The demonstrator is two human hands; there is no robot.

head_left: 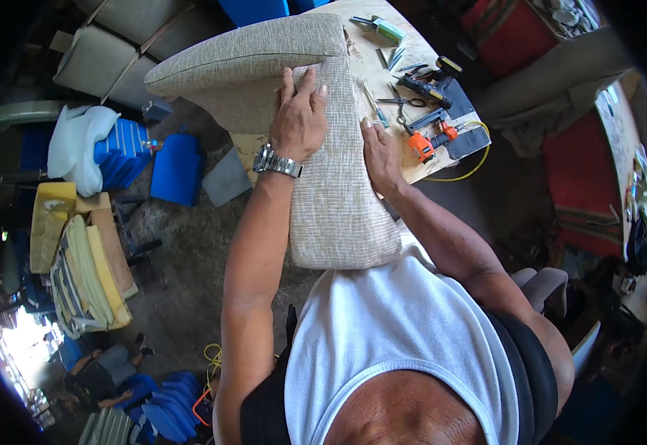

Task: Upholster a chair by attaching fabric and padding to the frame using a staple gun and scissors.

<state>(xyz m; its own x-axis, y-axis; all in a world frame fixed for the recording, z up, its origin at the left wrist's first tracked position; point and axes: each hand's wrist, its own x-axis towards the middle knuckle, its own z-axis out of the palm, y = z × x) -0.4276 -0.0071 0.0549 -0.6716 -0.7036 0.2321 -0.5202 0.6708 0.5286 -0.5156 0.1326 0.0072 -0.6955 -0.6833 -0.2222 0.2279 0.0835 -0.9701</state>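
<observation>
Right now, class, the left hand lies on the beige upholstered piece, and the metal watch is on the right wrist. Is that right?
Not quite: the metal watch is on the left wrist, not the right, as the head view shows. The left hand does lie on the beige upholstered piece.

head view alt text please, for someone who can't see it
A person's left hand lies on a grey-beige upholstered piece while the right hand touches its side. Beside it, scissors and an orange tool lie on a pale worktable.
</observation>
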